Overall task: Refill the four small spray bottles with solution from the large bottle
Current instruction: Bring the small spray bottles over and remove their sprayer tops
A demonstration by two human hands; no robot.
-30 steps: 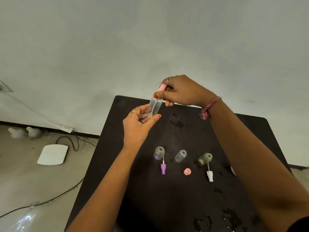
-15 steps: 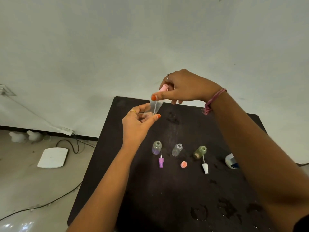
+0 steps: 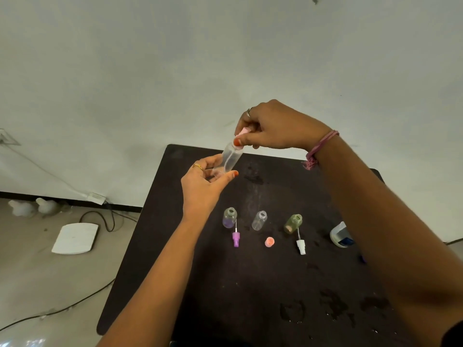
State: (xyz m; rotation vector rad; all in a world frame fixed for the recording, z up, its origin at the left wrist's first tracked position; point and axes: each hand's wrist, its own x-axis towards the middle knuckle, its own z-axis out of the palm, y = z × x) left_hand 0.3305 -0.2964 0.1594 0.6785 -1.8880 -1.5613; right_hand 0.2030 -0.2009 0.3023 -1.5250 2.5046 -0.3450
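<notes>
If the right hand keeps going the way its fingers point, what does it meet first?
The right hand points left and slightly down, its grip on the pink cap. Beyond that, likely the left hand holding the clear bottle; depth is unclear.

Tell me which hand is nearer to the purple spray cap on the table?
Left. The left hand is up-left of the purple spray cap, holding the clear bottle. The right hand is higher and farther, at that bottle's top.

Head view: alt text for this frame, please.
Two hands hold a clear spray bottle above a dark table, the right hand gripping its pink cap. Three uncapped small bottles stand below beside their removed caps.
</notes>
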